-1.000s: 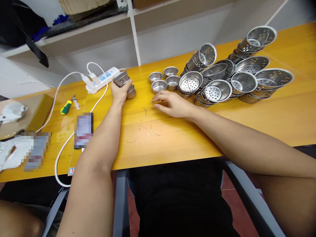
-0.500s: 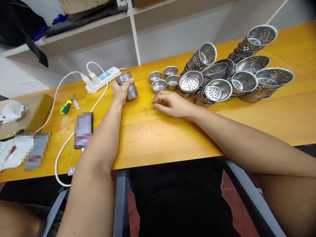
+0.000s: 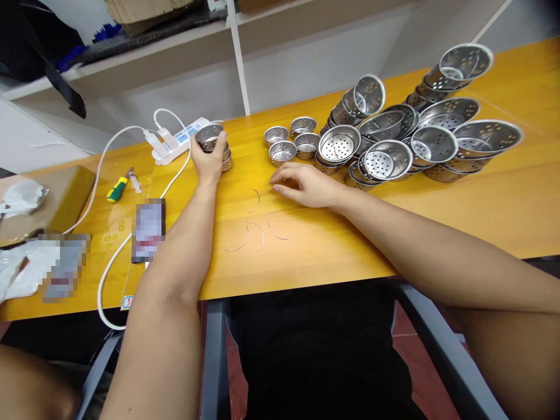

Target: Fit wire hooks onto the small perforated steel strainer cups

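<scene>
Shifted leftward since the earlier frame, the left hand (image 3: 207,164) grips stacked metal cups (image 3: 210,133). Nearest, curved wires (image 3: 263,236) lie on the worktop (image 3: 328,251); beyond, the right hand (image 3: 311,185) rests half-open; farther, a loosened grip could topple the stack into the power strip (image 3: 180,140).

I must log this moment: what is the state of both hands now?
Left hand: closed on cups.
Right hand: partly open, holding nothing visible.
</scene>
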Tool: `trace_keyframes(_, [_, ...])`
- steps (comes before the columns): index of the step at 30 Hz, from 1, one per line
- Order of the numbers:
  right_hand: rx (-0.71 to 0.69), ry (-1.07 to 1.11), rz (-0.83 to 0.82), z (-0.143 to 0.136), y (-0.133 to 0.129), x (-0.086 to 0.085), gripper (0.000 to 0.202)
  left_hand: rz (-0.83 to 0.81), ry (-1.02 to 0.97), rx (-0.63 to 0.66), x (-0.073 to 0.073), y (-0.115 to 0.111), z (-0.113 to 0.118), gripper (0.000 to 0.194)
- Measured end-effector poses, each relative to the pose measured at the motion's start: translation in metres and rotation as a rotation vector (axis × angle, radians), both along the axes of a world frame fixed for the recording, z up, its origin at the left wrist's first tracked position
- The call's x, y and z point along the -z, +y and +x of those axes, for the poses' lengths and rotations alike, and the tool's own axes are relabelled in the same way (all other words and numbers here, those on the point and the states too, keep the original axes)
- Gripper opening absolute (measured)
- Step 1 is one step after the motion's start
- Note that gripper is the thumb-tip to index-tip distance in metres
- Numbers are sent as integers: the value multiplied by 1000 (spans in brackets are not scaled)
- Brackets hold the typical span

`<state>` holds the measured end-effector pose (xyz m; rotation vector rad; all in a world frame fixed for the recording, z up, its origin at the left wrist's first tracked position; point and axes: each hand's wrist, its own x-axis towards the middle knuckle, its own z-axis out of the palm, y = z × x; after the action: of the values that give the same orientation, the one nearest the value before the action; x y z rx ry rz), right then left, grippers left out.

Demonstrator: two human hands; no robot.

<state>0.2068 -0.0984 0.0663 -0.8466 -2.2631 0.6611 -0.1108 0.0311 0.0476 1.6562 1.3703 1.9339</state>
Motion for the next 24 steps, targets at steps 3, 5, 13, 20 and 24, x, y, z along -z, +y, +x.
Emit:
trace_keyframes(3, [-5,-15,-6,1,0,0,29,21,-18,-110,0,3,-2,69])
trace_keyframes(5, [-7,-24,-11,1,0,0,30,21,-34,-152,1,4,-2,75])
trace_keyframes(13, [-13,-9,-18,0,0,0,29,-58,-25,-59,0,7,1,58])
trace_keyframes(20, [-13,-32,-20,-1,1,1,32,-19,-4,-107,3,8,0,58])
trace_keyframes(24, [-24,-55,6,-1,1,2,33,-32,-8,-98,5,10,0,57])
